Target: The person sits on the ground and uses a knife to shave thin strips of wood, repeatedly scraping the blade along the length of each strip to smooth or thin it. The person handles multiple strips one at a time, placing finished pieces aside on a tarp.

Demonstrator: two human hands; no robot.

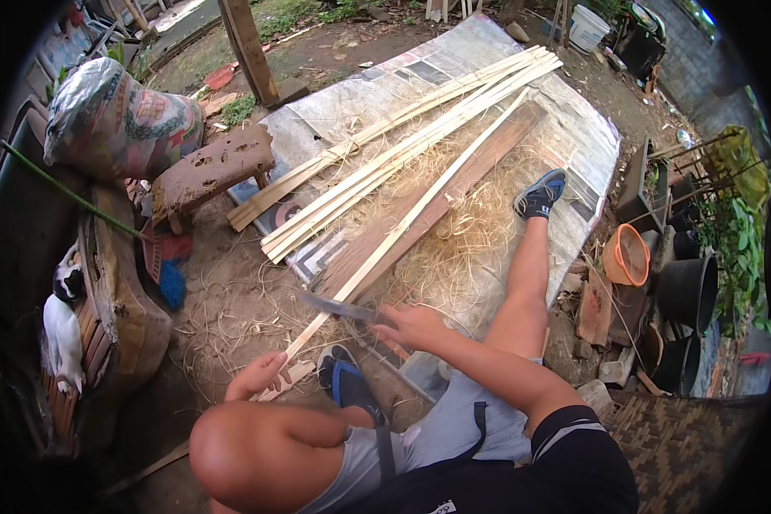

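Strip point(404, 224) along plank point(486, 165) seemed light, springy; best hold lay past plank's near end, where left hand point(259, 375) pinched it. Right hand point(409, 326) gripped knife point(338, 307).

We wore black shirt point(600, 471), sleeve point(564, 420) crossed by pale grey stripe point(565, 435), small white mark point(443, 507) near hem. Our shorts point(501, 415) were light grey, dark strap point(480, 421) at front. We had dark socks point(364, 400), blue-strapped sandals point(341, 377). Forearms point(497, 368), knees point(231, 441) were bare.
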